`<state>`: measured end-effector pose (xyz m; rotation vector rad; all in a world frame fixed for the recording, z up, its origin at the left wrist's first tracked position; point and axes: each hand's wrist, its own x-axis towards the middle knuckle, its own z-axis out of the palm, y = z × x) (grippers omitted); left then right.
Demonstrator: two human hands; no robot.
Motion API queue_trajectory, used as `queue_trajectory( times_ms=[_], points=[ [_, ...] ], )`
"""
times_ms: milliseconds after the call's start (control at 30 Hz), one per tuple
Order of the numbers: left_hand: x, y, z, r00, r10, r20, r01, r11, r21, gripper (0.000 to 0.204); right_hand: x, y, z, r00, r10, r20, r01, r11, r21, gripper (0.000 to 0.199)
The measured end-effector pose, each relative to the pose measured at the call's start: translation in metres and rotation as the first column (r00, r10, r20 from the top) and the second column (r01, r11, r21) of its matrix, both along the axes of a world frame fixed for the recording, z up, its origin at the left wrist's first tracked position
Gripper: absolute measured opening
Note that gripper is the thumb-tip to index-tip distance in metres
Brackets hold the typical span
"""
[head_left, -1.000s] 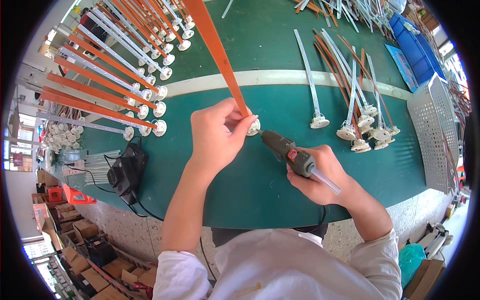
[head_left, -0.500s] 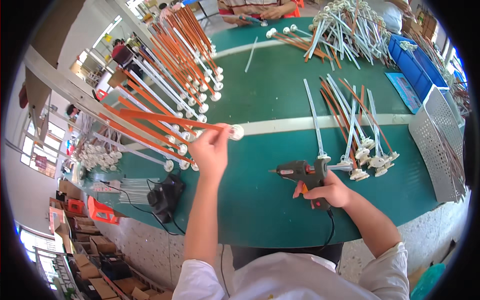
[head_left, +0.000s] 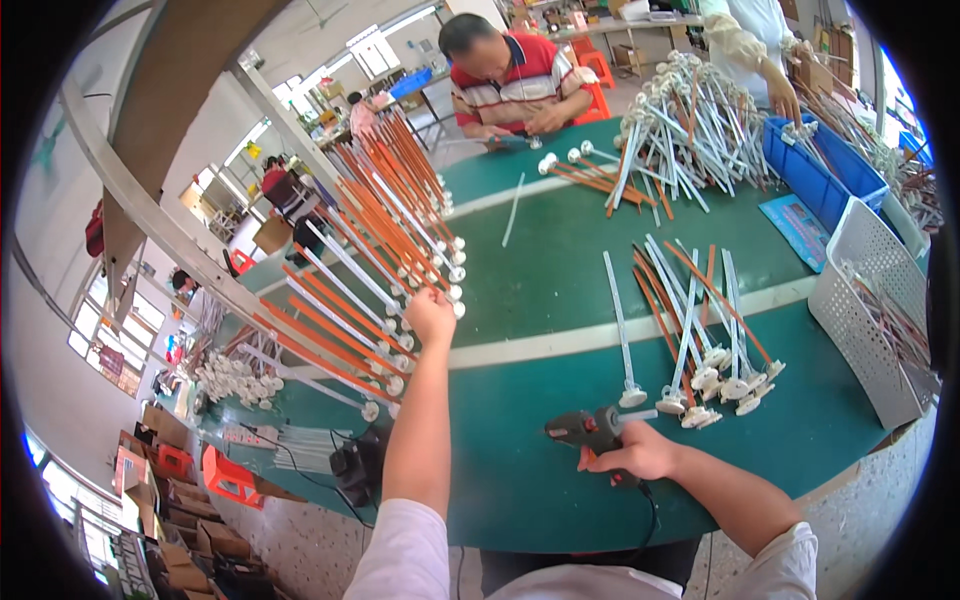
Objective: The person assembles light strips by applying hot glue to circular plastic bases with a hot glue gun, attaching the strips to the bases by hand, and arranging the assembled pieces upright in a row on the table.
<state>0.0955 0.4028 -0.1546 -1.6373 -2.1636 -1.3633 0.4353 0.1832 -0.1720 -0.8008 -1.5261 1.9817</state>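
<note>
Disc-footed strip (head_left: pixel 459 310), at the person's eleven o'clock, is pinched in left hand (head_left: pixel 430 316); right hand (head_left: pixel 642 452) grasps glue gun (head_left: pixel 588 430). Standing it beside the row (head_left: pixel 392 226) seems underway; next calls for gentle release.

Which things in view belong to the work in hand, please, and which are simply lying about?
Seemingly in the work:
glue gun, held in the right hand;
row of orange and white strips, at the left hand;
strips with white round bases, on the right.

Apparently just lying about:
blue flat sheet;
orange-red stool;
cardboard boxes, lower left.
</note>
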Motion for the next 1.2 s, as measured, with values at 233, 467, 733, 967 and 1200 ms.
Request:
queue_trajectory(
  times_ms=[233,467,733,967,1200],
  points=[
    [-0.011,0.007,-0.007,0.999,0.040,0.007,-0.040,0.999,-0.014,0.009,-0.002,-0.003,0.012,1.000,-0.003,-0.001,0.003,0.999,-0.040,0.024],
    [-0.005,-0.024,0.018,0.997,0.076,-0.020,-0.076,0.997,0.001,0.014,-0.006,-0.005,0.002,1.000,-0.006,-0.020,0.007,1.000,0.023,0.021],
    [0.073,-0.104,0.044,0.708,-0.508,0.490,0.381,0.859,0.341,0.015,0.002,-0.002,0.010,0.994,-0.021,-0.108,0.031,0.995,0.097,0.020],
    [0.174,-0.080,0.053,0.712,-0.692,0.116,0.646,0.581,-0.495,0.043,0.000,0.008,0.004,0.998,0.022,0.059,-0.031,0.988,0.154,0.035],
    [0.222,-0.076,0.021,0.761,-0.555,0.335,0.600,0.406,-0.690,0.025,0.002,-0.006,0.017,1.000,0.031,0.001,-0.031,0.994,0.102,0.020]
  ],
)
